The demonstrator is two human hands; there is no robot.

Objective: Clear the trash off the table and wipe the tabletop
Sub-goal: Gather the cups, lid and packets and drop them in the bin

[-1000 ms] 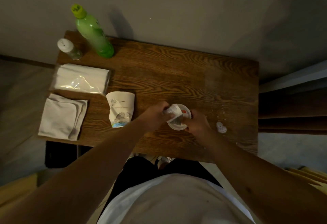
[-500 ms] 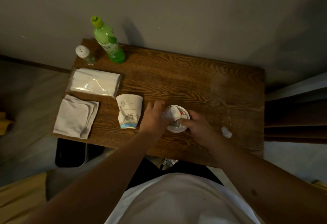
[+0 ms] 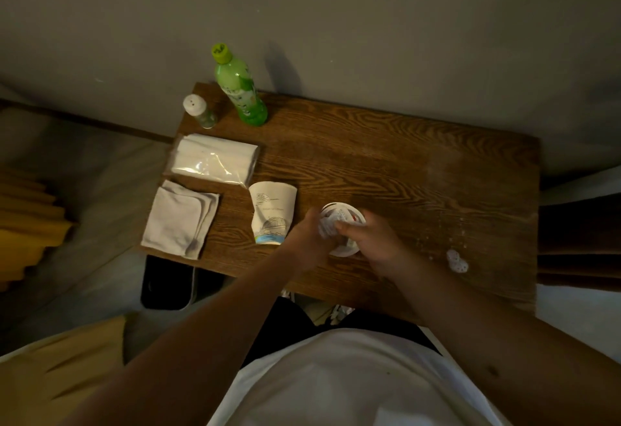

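dim room, wooden desk [image 3: 386, 156] against a grey wall. near its front edge both hands, left hand [image 3: 307, 237] and right hand [image 3: 373, 240], grip a crumpled wrapper [image 3: 331, 224] over a small white cup [image 3: 342, 215]. a paper cup [image 3: 272, 215] lies just left.

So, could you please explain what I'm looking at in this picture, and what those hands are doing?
There is no machine here: a person wears a camera on the head, so the one view looks down past their chest and arms at a wooden table against a wall. The left hand and right hand meet over a small white tub, pressing crumpled paper into it. Beside them a paper cup lies on its side. Further left are a folded cloth and a tissue pack; at the back stand a green bottle and a shaker. A small white scrap and crumbs lie to the right.
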